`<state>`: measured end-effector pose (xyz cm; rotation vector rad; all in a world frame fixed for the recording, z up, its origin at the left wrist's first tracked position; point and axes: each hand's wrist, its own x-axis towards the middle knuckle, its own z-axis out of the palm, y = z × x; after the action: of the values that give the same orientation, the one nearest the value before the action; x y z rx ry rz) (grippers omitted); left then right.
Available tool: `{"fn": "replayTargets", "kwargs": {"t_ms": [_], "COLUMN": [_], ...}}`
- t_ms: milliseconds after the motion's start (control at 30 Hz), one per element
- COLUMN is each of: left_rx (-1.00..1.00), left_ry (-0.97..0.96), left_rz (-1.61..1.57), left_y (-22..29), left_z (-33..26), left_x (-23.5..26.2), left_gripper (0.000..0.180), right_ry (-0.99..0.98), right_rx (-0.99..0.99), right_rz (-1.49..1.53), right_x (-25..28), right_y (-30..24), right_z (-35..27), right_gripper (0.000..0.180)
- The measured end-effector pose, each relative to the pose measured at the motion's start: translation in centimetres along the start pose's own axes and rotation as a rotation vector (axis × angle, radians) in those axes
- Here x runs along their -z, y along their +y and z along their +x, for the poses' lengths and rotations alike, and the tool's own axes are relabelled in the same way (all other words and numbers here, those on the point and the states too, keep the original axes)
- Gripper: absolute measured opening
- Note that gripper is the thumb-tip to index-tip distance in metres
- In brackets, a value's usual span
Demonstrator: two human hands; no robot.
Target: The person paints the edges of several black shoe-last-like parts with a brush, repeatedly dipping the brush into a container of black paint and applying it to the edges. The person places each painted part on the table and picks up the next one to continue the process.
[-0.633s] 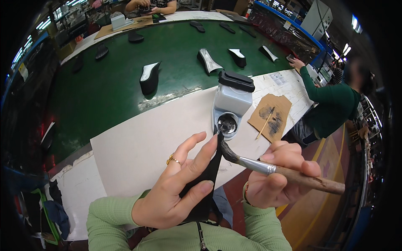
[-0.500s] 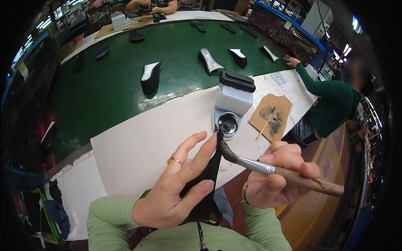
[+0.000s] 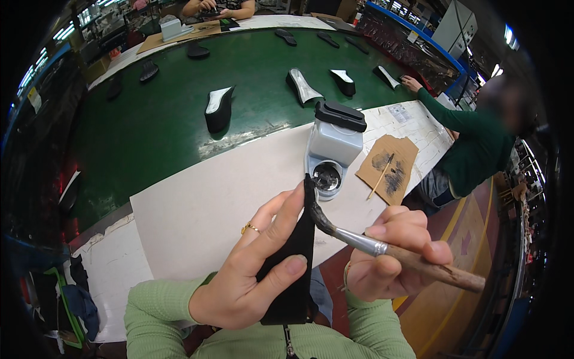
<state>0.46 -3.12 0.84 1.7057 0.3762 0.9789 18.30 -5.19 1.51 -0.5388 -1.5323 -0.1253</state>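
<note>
My left hand is closed around a black wedge-shaped shoe sole, held upright in front of my body with its narrow end pointing away. Between thumb and fingers of my right hand is a brush with a wooden handle and metal ferrule. Its dark, wet bristles are bent against the right edge of the sole near the tip. Just beyond stands a pale plastic dispenser bottle with a black cap and a round cup of dark liquid at its foot.
Several black soles, some white-topped, lie on the green conveyor belt. A stained cardboard piece with a thin stick rests right of the bottle. A green-sleeved co-worker reaches over the belt at right; another person's hands show at far left.
The brush has slid slightly toward me along the sole's edge, and the sole has turned a little. The co-worker's hand, earlier at a dark object, is now by a white-topped sole.
</note>
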Motion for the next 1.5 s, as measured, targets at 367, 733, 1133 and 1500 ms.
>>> {"fn": "replayTargets", "kwargs": {"t_ms": [367, 733, 1133, 1500], "left_rx": [0.006, 0.075, 0.011, 0.011], "left_ry": [0.047, 0.044, -0.012, 0.01], "left_rz": [-0.067, -0.111, 0.022, 0.01], "left_y": [0.0, -0.1, -0.1, -0.1], "left_z": [-0.2, -0.3, -0.4, -0.6], "left_x": [0.0, 0.2, 0.2, 0.3], "left_gripper": [0.057, 0.057, 0.056, 0.055], "right_ry": [-0.03, -0.053, 0.217, 0.234], "right_rx": [-0.009, -0.174, -0.256, -0.464], "right_rz": [-0.015, 0.037, 0.114, 0.232], "right_x": [-0.3, 0.4, -1.0, -1.1], "right_y": [-0.3, -0.9, 0.2, -0.9], "right_z": [-0.4, -0.3, 1.5, 1.2], "right_gripper": [0.049, 0.048, 0.048, 0.045]}}
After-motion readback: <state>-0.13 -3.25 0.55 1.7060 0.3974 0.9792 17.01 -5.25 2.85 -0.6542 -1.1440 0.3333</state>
